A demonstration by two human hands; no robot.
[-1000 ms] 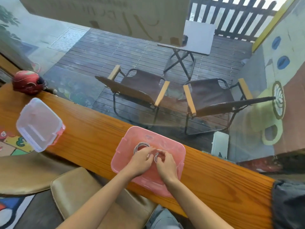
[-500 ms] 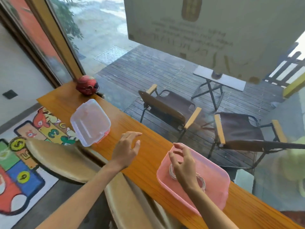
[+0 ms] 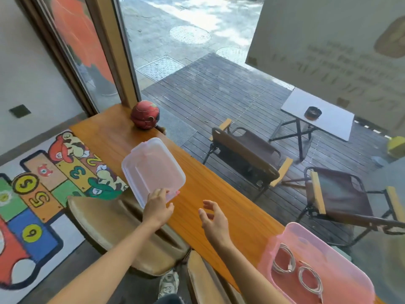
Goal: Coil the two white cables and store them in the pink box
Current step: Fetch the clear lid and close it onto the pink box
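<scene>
Reaching for the lid: the left hand (image 3: 158, 208) has its fingertips on the near edge of the translucent lid (image 3: 152, 170), fingers curled over the rim in what looks like the start of a grip; whether the thumb is under the edge cannot be told. The right hand (image 3: 213, 220) hovers just to the right of the left, fingers spread and loosely bent, holding nothing and touching nothing.

Step in hand, as a judgement: coiling and storing appear done; closing the box is what is being set up. The next move calls for lifting the lid clear of the wooden counter (image 3: 219, 194), carrying it rightward past the free hand, and seating it squarely on the box rim.

Task items: pink box (image 3: 341, 242), open, on the counter well to the right of both hands and nearer the person. Two coiled white cables (image 3: 283, 257) lie inside it, side by side, the second coil (image 3: 310, 279) just right of the first.

Other items: red round ornament (image 3: 145, 114) on the counter beyond the lid; tan padded stool (image 3: 103, 224) below the left forearm; numbered cartoon floor mat (image 3: 37, 194) farther left; folding chairs (image 3: 247, 154) beyond the window glass.
</scene>
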